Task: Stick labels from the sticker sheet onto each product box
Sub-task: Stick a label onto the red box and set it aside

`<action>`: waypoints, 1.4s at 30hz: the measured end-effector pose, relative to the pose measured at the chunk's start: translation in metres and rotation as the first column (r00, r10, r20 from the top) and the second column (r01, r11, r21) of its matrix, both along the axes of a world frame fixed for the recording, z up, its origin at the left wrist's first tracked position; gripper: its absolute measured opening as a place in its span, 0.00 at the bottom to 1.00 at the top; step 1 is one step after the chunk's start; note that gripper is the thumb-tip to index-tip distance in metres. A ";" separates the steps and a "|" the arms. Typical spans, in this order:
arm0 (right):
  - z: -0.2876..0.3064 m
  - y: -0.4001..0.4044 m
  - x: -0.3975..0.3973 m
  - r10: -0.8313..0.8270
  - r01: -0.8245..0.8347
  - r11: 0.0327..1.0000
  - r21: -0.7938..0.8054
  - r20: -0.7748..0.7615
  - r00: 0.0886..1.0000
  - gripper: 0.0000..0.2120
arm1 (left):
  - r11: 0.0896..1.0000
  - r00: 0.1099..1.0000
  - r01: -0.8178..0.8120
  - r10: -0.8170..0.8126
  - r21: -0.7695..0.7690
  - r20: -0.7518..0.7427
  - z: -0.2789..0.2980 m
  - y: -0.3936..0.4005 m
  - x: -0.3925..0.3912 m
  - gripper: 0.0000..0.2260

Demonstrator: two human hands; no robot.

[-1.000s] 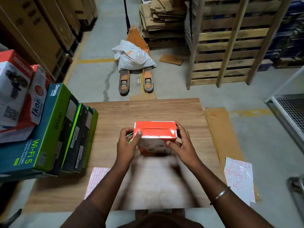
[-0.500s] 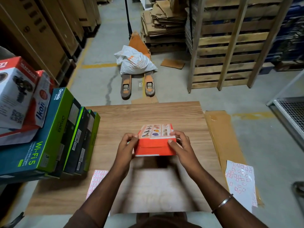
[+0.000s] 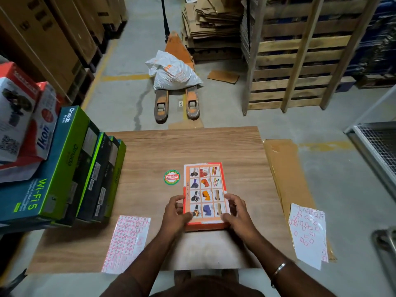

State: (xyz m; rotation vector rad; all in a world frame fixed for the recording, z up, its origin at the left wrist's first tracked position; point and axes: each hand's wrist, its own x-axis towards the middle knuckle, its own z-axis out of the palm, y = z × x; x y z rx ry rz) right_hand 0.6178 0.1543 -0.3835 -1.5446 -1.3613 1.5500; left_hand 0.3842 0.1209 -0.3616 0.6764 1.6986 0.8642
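We find the fingers (image 3: pixel 184 215) of the left hand (image 3: pixel 176 213) and those of the right hand (image 3: pixel 237 213) curled round the near end of the orange box (image 3: pixel 204 189), grasping it from both sides. The box lies flat on the tabletop (image 3: pixel 150 159), picture panel up. A round sticker (image 3: pixel 171 177) sits just beside it. The sticker sheet (image 3: pixel 126 239) lies near the left forearm; green boxes (image 3: pixel 64 168) stand along the tabletop's left edge

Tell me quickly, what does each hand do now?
Left hand: grips the flat orange cardboard box at its left edge.
Right hand: grips the same box at its right edge.
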 end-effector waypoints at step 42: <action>0.077 0.070 -0.004 -0.138 0.189 0.963 0.193 -0.251 0.958 0.34 | 0.896 0.996 0.019 0.020 0.445 -0.084 0.047 0.040 -0.006 0.30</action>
